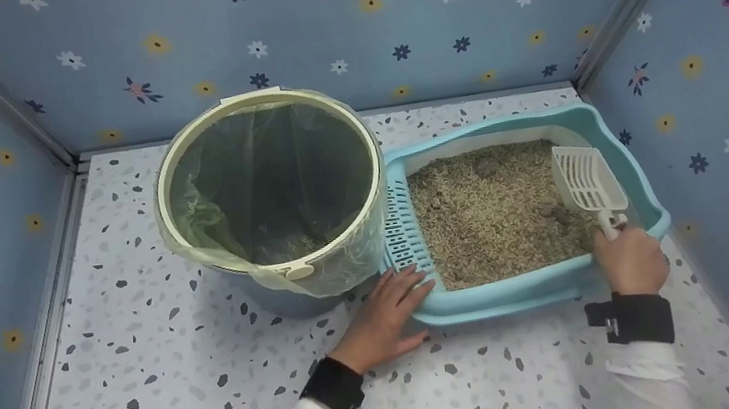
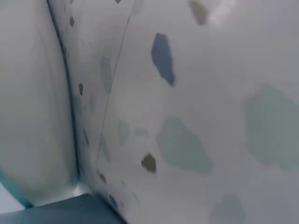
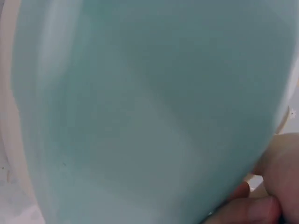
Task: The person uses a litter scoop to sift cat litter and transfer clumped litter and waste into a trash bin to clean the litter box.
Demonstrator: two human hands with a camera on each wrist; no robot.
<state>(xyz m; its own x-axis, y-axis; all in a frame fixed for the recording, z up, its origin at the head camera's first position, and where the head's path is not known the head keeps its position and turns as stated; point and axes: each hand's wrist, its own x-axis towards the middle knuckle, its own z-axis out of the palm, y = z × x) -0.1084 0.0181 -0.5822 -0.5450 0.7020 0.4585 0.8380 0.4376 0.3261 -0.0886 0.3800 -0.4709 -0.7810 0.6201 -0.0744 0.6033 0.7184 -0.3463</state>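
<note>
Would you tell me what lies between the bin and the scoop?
In the head view, the litter and slotted ledge of the litter box lie between bin and scoop.

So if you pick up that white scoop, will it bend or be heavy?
The white scoop, whose handle the right hand grips, looks like moulded plastic, so probably stiff and light. Its slots would likely let loose litter sift through. Its smooth plastic might feel a bit slippery.

**Hidden, cropped, blurred**

Scoop (image 1: 588, 183) handle buried in right hand (image 1: 632, 261); grip form unreadable. Bin (image 1: 271, 198) base masked by its liner. Both forearms cut at bottom edge. Wrist views blurred: litter tray (image 3: 140, 116) wall fills the right one.
</note>
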